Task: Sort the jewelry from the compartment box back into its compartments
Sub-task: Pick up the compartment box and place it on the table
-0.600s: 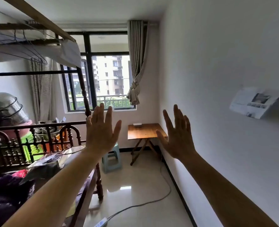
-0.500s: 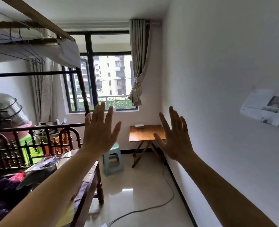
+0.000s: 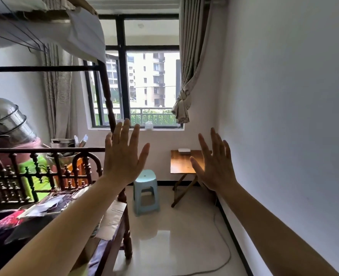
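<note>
Hands raised empty, left hand (image 3: 122, 156) and right hand (image 3: 216, 166) fingers spread, small white box (image 3: 184, 151) indistinct.

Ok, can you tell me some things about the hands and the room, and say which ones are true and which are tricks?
1. Both hands are open with fingers spread, left hand and right hand. True.
2. The right hand holds a necklace. False: it holds nothing.
3. A light blue plastic stool stands on the floor beside the wooden folding table. True.
4. The small white box lies on the stool. False: it lies on the folding table.
5. The curtain by the window is tied in a knot. True.
</note>
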`<act>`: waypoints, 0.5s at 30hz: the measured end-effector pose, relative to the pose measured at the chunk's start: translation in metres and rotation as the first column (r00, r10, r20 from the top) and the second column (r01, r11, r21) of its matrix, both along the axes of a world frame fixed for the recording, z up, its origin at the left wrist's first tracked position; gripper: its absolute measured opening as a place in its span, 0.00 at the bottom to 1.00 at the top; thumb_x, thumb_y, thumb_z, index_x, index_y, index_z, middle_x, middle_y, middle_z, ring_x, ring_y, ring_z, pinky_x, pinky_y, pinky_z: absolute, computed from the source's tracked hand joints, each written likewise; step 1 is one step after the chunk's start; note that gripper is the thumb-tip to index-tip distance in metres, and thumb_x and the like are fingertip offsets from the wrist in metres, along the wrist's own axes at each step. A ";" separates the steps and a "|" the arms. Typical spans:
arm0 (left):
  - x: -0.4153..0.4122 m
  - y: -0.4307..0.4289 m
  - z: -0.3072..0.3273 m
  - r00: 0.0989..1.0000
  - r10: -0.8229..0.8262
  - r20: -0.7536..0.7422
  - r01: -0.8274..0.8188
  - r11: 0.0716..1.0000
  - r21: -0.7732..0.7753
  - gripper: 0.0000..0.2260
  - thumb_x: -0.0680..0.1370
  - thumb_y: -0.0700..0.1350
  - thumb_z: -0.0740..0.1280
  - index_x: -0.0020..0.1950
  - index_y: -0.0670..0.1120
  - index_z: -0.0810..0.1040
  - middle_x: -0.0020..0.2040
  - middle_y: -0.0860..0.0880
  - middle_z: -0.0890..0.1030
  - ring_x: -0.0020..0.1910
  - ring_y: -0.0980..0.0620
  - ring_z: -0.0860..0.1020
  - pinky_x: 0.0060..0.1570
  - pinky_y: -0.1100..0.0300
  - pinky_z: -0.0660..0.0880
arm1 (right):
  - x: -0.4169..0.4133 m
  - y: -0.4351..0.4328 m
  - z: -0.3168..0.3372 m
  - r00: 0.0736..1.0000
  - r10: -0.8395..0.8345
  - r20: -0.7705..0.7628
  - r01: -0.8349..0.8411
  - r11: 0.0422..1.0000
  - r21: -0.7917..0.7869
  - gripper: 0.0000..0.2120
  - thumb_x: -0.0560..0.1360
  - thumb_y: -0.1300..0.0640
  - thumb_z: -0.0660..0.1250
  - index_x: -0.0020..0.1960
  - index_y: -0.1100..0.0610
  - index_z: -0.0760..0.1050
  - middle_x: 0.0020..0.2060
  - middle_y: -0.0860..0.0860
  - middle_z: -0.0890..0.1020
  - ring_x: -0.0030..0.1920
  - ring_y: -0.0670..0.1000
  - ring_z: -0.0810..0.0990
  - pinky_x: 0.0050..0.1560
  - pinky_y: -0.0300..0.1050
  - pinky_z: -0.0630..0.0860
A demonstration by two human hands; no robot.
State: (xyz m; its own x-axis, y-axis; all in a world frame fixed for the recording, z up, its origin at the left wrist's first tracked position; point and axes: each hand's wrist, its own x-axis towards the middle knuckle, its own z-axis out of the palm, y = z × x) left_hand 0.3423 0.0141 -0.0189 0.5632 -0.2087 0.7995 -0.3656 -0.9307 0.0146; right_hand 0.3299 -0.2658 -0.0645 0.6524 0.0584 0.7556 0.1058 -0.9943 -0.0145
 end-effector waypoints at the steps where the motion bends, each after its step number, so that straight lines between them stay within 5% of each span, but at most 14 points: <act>1: 0.023 0.000 0.001 1.000 -0.006 -0.018 0.006 1.000 -0.004 0.31 0.81 0.62 0.47 0.78 0.45 0.60 0.79 0.39 0.58 0.78 0.39 0.56 0.73 0.37 0.55 | 0.021 0.000 0.002 1.000 -0.007 -0.010 0.007 1.000 -0.001 0.37 0.80 0.36 0.55 0.81 0.49 0.46 0.81 0.57 0.42 0.80 0.59 0.46 0.78 0.60 0.49; 15: 0.335 -0.084 -0.033 0.989 -0.093 -0.118 0.100 0.994 0.050 0.31 0.81 0.63 0.45 0.78 0.46 0.59 0.80 0.41 0.56 0.79 0.41 0.54 0.74 0.40 0.54 | 0.281 -0.091 -0.014 0.995 -0.104 0.004 0.103 0.992 0.078 0.37 0.78 0.34 0.50 0.81 0.49 0.46 0.80 0.58 0.44 0.79 0.61 0.51 0.76 0.64 0.53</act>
State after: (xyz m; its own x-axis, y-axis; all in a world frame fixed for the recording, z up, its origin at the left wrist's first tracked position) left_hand 0.6769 -0.0697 -0.0516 0.6264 -0.3089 0.7157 -0.4526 -0.8916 0.0113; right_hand 0.6108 -0.3567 -0.0788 0.6455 -0.0685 0.7607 0.0026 -0.9958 -0.0920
